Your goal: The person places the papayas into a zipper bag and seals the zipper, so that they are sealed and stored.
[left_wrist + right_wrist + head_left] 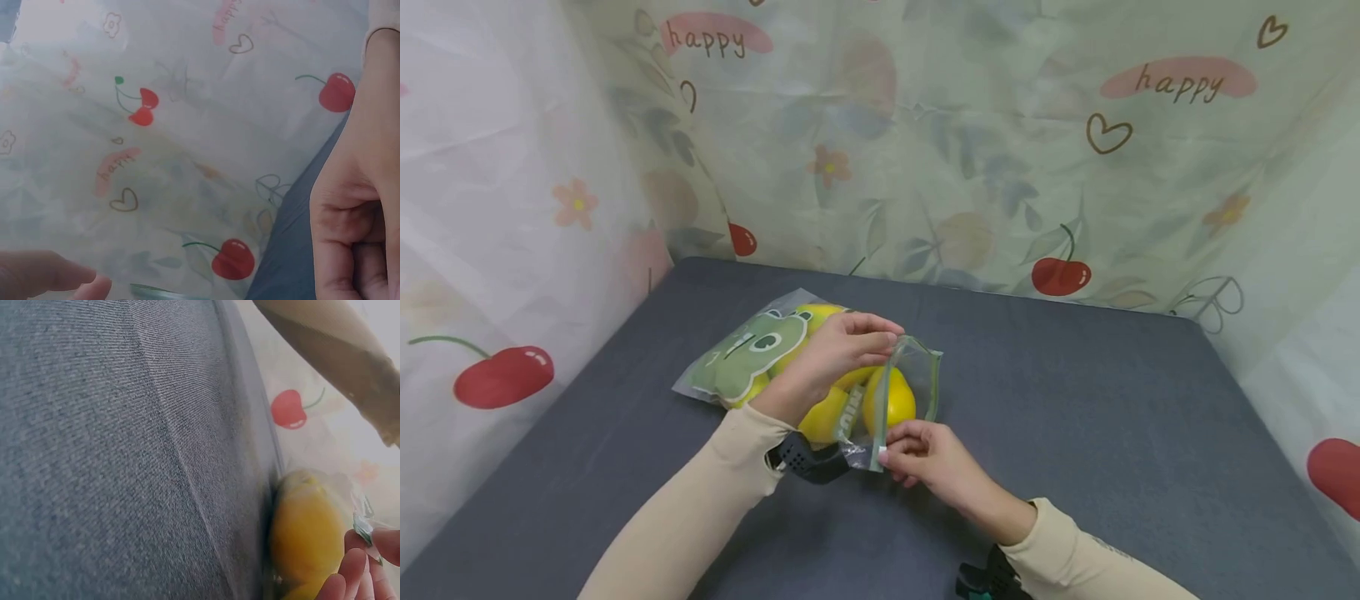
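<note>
A clear zip bag (pixel 928 375) with a green bear face printed on it lies on its side, its mouth facing right and gaping. Inside are several yellow fruits, among them a lemon-like one (pixel 901 400) near the opening; a yellow fruit (pixel 306 531) also shows in the right wrist view. At the far end of the mouth, my left hand (pixel 835 354) pinches the bag's rim between thumb and fingers. My right hand (pixel 940 458) pinches the near corner of the green zip strip (pixel 362 528), by a small white slider. The left hand and forearm cover part of the bag.
The bag rests on a dark grey cloth-covered table (pixel 1075 400). Hanging sheets printed with cherries and hearts, such as the back curtain (pixel 910 167), enclose its back and sides. A black wrist camera (pixel 808 458) sits under the left wrist.
</note>
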The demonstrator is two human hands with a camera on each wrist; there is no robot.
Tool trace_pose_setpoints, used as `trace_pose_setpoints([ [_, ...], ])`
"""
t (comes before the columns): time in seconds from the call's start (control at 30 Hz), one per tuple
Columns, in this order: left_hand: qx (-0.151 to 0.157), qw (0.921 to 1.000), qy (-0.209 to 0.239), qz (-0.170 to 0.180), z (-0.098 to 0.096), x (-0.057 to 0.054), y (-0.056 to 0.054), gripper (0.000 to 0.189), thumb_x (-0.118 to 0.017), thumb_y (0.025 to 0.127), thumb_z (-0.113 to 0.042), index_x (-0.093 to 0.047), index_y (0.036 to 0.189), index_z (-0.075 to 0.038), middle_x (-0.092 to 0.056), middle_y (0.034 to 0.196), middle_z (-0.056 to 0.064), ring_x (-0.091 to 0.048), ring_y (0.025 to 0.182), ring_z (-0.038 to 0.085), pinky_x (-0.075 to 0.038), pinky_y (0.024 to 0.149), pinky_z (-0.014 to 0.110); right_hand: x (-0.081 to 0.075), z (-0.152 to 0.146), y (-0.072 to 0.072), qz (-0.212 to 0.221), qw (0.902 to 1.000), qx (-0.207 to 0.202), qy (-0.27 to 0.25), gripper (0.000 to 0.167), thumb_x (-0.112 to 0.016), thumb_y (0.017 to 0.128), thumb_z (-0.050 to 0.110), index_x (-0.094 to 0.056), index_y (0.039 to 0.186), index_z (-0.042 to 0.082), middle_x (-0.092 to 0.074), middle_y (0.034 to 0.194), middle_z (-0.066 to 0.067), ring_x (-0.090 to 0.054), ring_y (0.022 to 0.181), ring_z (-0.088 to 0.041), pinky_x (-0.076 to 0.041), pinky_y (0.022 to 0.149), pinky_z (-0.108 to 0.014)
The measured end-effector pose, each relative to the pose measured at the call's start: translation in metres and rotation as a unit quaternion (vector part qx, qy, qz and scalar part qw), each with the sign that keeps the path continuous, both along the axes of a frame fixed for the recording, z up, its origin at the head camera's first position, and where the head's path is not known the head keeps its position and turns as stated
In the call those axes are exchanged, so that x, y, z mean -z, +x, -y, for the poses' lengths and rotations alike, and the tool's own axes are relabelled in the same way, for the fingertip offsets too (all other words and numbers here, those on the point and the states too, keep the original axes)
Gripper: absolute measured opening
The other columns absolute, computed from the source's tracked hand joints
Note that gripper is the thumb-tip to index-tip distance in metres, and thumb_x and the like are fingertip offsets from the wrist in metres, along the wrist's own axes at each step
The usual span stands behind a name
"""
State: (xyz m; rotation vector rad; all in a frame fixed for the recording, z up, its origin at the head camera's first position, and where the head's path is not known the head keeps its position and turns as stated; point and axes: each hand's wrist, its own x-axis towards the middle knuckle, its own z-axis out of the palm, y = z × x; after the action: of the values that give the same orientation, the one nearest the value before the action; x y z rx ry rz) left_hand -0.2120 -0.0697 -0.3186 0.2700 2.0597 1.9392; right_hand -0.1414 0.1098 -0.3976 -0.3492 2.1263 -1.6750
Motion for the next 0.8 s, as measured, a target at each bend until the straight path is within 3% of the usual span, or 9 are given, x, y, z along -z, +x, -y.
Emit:
trace_pose_setpoints([
  [0.1, 0.007, 0.9999, 0.005, -0.008, 0.009, -0.004, 0.006, 0.03, -0.059, 0.095, -0.011, -0.062, 0.12, 0.005, -0.061, 0.125, 0.019, -0.066, 0.1, 0.022, -0.052, 0.094, 0.035, -0.002, -0.003, 0.001, -0.006, 1.0, 0.002, 0.001, 0.031, -0.068, 0.09, 0.013, -0.058, 0.108, -0.011, -0.071, 0.087, -0.013, -0.062, 0.066, -0.017, -0.054, 0.062, -0.028],
  [0.2, 0.015, 0.9995, -0.019, -0.019, 0.015, -0.01, 0.018, 0.031, -0.059, 0.095, -0.014, -0.062, 0.12, 0.004, -0.061, 0.124, 0.02, -0.064, 0.103, 0.029, -0.053, 0.093, 0.039, -0.003, -0.008, 0.001, -0.008, 1.0, 0.006, -0.001, 0.031, -0.068, 0.09, 0.012, -0.058, 0.108, -0.012, -0.071, 0.085, -0.011, -0.06, 0.064, -0.015, -0.053, 0.061, -0.027],
  [0.3, 0.035, 0.9972, -0.052, -0.04, 0.018, -0.013, 0.035, 0.028, -0.06, 0.095, -0.015, -0.065, 0.116, 0.002, -0.064, 0.114, 0.021, -0.063, 0.096, 0.033, -0.054, 0.087, 0.039, -0.005, -0.012, 0.001, -0.008, 0.9999, 0.012, 0.003, 0.031, -0.068, 0.09, 0.011, -0.058, 0.108, -0.012, -0.071, 0.085, -0.01, -0.06, 0.064, -0.014, -0.053, 0.061, -0.027],
  [0.4, 0.073, 0.9935, -0.066, -0.058, 0.017, -0.01, 0.053, 0.023, -0.061, 0.094, -0.013, -0.067, 0.111, 0.002, -0.066, 0.099, 0.017, -0.062, 0.085, 0.03, -0.055, 0.08, 0.035, -0.006, -0.017, 0.0, -0.01, 0.9998, 0.017, 0.009, 0.031, -0.068, 0.089, 0.012, -0.059, 0.108, -0.011, -0.071, 0.085, -0.01, -0.06, 0.065, -0.014, -0.053, 0.061, -0.027],
  [0.47, 0.106, 0.99, -0.069, -0.062, 0.016, -0.002, 0.064, 0.022, -0.061, 0.094, -0.012, -0.067, 0.107, 0.004, -0.066, 0.09, 0.011, -0.061, 0.077, 0.023, -0.054, 0.075, 0.031, -0.007, -0.019, -0.001, -0.011, 0.9997, 0.018, 0.013, 0.03, -0.068, 0.089, 0.012, -0.06, 0.107, -0.011, -0.071, 0.085, -0.011, -0.06, 0.065, -0.014, -0.053, 0.061, -0.027],
  [0.6, 0.172, 0.9817, -0.074, -0.034, 0.013, 0.02, 0.085, 0.019, -0.061, 0.092, -0.009, -0.067, 0.101, 0.007, -0.067, 0.082, 0.006, -0.059, 0.07, 0.011, -0.052, 0.066, 0.026, -0.006, -0.021, -0.002, -0.017, 0.9996, 0.015, 0.014, 0.028, -0.068, 0.089, 0.011, -0.06, 0.105, -0.01, -0.071, 0.086, -0.013, -0.06, 0.066, -0.014, -0.053, 0.061, -0.027],
  [0.7, 0.202, 0.9762, -0.073, 0.03, 0.011, 0.041, 0.098, 0.02, -0.059, 0.091, -0.007, -0.068, 0.098, 0.009, -0.068, 0.077, 0.006, -0.06, 0.066, 0.008, -0.053, 0.062, 0.024, -0.006, -0.023, -0.003, -0.017, 0.9995, 0.021, 0.014, 0.028, -0.069, 0.089, 0.011, -0.06, 0.104, -0.01, -0.072, 0.085, -0.012, -0.06, 0.066, -0.014, -0.052, 0.061, -0.027],
  [0.8, 0.182, 0.9754, -0.049, 0.114, 0.009, 0.064, 0.106, 0.022, -0.058, 0.092, -0.007, -0.066, 0.101, 0.012, -0.067, 0.075, 0.005, -0.061, 0.064, 0.008, -0.054, 0.06, 0.022, -0.004, -0.022, -0.003, -0.016, 0.9994, 0.027, 0.017, 0.028, -0.069, 0.089, 0.012, -0.06, 0.104, -0.01, -0.071, 0.084, -0.01, -0.06, 0.066, -0.014, -0.052, 0.061, -0.026],
])
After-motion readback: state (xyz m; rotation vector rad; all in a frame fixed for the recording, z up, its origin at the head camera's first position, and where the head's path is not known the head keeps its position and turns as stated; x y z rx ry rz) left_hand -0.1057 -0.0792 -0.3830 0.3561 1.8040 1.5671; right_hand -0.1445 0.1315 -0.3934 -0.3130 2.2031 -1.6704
